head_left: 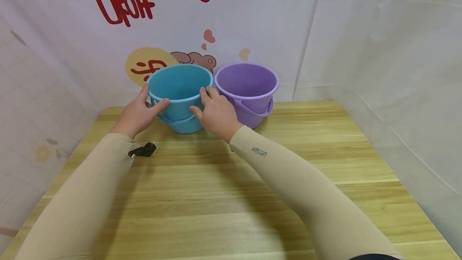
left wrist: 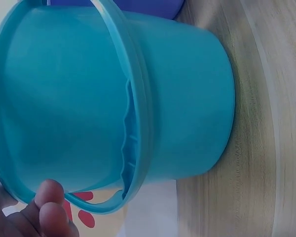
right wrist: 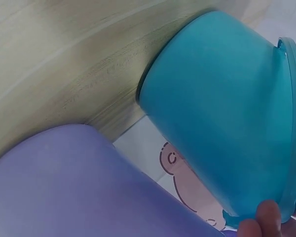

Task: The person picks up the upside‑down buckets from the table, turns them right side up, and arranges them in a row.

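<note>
A light-blue plastic bucket (head_left: 185,107) stands upright on the wooden table, its handle hanging down at the front. My left hand (head_left: 135,113) is at the bucket's left side, thumb and fingers spread and fingertips right at the rim. In the left wrist view its fingertips (left wrist: 50,192) show beside the handle's end. On the other side my right hand (head_left: 219,114) touches the bucket near the rim, its thumb lower on the wall. The right wrist view has fingertips (right wrist: 269,215) at the rim. A purple bucket (head_left: 252,111) stands close on the right, partly behind the right hand.
Behind both buckets hangs a white cloth wall (head_left: 267,15) with red lettering and a cartoon bear. Pale curtains (head_left: 408,91) flank the table on both sides. The wooden table top (head_left: 202,220) runs forward under my forearms. A black strap piece (head_left: 144,150) sticks out at the left wrist.
</note>
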The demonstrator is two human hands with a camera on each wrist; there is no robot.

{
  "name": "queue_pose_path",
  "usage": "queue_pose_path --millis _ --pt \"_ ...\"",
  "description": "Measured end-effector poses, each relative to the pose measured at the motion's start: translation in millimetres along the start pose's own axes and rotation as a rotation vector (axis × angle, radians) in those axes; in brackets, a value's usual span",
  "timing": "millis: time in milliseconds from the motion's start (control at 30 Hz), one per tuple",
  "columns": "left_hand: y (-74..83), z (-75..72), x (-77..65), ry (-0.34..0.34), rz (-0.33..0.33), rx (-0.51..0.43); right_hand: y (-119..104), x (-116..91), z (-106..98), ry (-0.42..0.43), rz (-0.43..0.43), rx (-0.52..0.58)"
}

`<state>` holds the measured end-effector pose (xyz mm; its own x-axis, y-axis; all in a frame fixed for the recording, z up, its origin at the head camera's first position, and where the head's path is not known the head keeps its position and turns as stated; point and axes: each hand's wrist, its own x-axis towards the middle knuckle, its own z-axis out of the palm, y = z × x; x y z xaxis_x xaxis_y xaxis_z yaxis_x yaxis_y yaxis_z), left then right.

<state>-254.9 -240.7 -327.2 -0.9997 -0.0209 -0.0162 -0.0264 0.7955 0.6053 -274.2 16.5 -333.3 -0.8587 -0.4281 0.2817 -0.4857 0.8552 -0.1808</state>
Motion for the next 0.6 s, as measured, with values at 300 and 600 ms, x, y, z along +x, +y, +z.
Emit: queue_pose_path --millis 300,600 --pt "4.2 -3.4 3.7 -0.020 0.039 0.035 3.2 -0.3 -1.7 0.003 -0.010 -0.039" --pt "16.1 -4.2 -10.4 0.175 0.062 0.146 10.9 -20.2 -12.1 0.015 -0.042 0.059"
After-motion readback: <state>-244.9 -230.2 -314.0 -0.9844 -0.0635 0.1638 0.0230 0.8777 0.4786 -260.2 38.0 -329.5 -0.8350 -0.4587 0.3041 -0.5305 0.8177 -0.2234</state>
